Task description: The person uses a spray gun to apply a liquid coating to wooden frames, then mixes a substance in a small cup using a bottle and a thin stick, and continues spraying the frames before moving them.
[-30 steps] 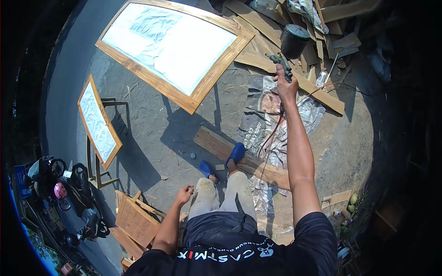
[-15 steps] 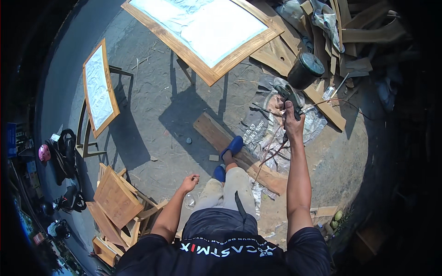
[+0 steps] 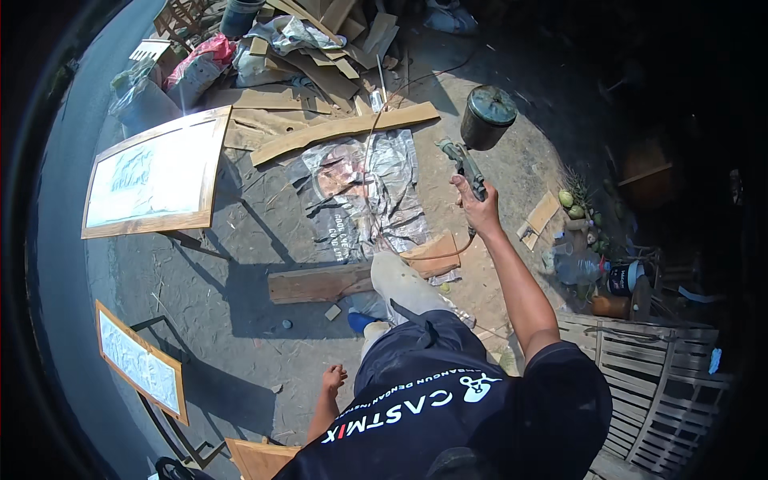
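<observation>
My right hand (image 3: 481, 206) is wrapped round the grip of a spray gun (image 3: 464, 162), held out at the right. A dark lidded paint cup (image 3: 488, 116) sits on the gun's far end. From below the grip a thin reddish-brown hose (image 3: 436, 256) loops off toward the ground. My left hand (image 3: 334, 378) hangs low by my side with its fingers curled in; whether anything small is between them is hidden. Two wood-framed panels with pale sheeting stand on legs at the left: a larger one (image 3: 210, 170) and a smaller one (image 3: 182, 400).
A plank (image 3: 316, 284) and a crumpled plastic sheet (image 3: 400, 176) lie on the ground by my legs. Scrap boards (image 3: 340, 132) and filled sacks (image 3: 196, 76) are heaped at the far side. A slatted bamboo rack (image 3: 640, 384) and plastic bottles (image 3: 574, 266) stand at the right.
My body and view have turned to the right, so the framed panels now sit farther left. The rack and bottles have come into view. The spray gun stays in my right hand.
</observation>
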A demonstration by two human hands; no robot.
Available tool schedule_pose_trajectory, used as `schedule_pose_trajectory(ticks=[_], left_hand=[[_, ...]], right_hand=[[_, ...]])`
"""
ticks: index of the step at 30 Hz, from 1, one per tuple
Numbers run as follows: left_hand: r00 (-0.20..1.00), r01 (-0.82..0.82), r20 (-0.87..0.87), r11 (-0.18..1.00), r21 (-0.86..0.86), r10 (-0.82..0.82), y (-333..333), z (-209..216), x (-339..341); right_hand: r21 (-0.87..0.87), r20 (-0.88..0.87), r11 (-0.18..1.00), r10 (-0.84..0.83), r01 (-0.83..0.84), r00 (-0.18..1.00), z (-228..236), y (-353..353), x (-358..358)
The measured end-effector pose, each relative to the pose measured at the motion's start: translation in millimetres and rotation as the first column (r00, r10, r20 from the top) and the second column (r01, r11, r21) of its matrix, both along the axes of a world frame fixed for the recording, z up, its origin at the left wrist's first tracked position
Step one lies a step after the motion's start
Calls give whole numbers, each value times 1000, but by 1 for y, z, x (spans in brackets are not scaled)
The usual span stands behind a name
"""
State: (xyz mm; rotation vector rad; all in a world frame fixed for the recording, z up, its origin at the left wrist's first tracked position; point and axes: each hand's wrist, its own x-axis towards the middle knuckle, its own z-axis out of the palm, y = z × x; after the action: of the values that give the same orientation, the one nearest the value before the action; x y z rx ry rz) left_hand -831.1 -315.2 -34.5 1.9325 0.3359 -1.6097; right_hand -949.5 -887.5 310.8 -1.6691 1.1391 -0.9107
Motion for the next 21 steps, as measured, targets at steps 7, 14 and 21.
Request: schedule_pose_trajectory(ticks=[7,14,21], left_hand=[[920,391,35,921,-1,-390,-88,40,31],[833,530,132,843,87,-537,-284,20,74],[588,806,258,584,-99,-767,-580,71,-39]], right_hand=[[-122,65,797,-589,592,806,28,-72,-225],[-46,-39,529,-849,847,528,-47,-118,-462],[233,81,298,-955,926,287,-168,-125,-577]])
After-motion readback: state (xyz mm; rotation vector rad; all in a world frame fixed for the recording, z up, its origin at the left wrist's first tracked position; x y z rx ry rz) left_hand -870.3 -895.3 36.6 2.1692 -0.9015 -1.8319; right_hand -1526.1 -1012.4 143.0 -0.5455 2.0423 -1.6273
